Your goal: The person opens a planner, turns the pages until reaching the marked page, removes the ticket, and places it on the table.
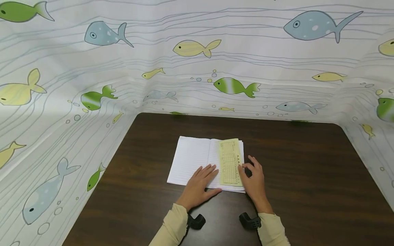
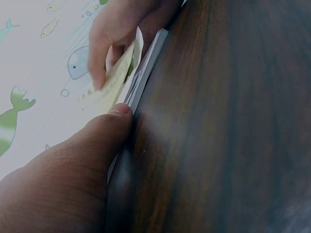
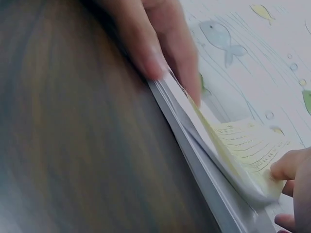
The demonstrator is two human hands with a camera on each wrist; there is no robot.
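Yellow and thin, the printed slip (image 1: 229, 160) lies on the right side of the open, lined notebook (image 1: 192, 150), which rests on the dark surface (image 1: 307, 171). The fingers of my right hand (image 1: 255, 181) pinch the slip by its right edge, and white paper curls up beneath it; I cannot tell whether a page is caught in the same pinch. My left hand (image 1: 200, 186) clasps nothing: its fingers stretch out over the notebook near the fold, thumb at the near edge. I judge the slip almost weightless, limp, easily creased or torn, perhaps a little slippery against the page, so a light hold at an edge or corner suits it best. Its long axis points away from me, roughly along the fold, and bolder characters run down its right side, so the print seems turned sideways.
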